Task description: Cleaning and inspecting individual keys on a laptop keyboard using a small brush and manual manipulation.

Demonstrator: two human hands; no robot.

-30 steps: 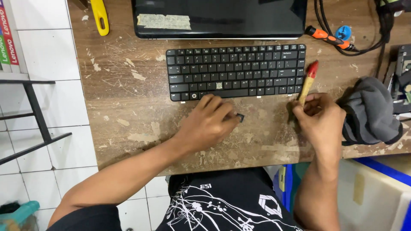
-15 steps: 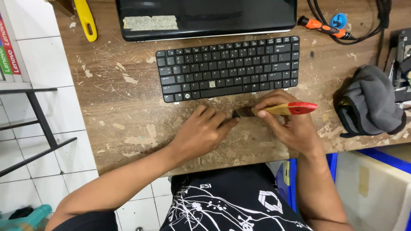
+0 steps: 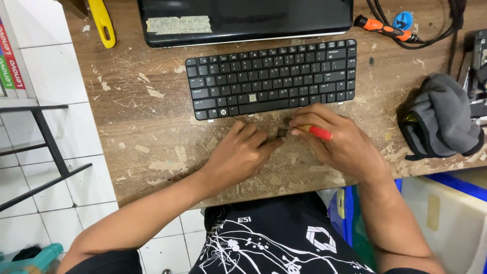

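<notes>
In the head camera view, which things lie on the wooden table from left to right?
yellow handle → black keyboard → orange screwdriver → blue round piece → grey cloth. The hands and the red-handled brush overlap below the keyboard, so I leave them out.

Black shirt [image 3: 284,243], white line print; bare forearms, no sleeves.

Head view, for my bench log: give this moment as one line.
left hand: pinches small dark part | right hand: holds red-handled brush to it | keyboard: loose on wooden bench
</notes>
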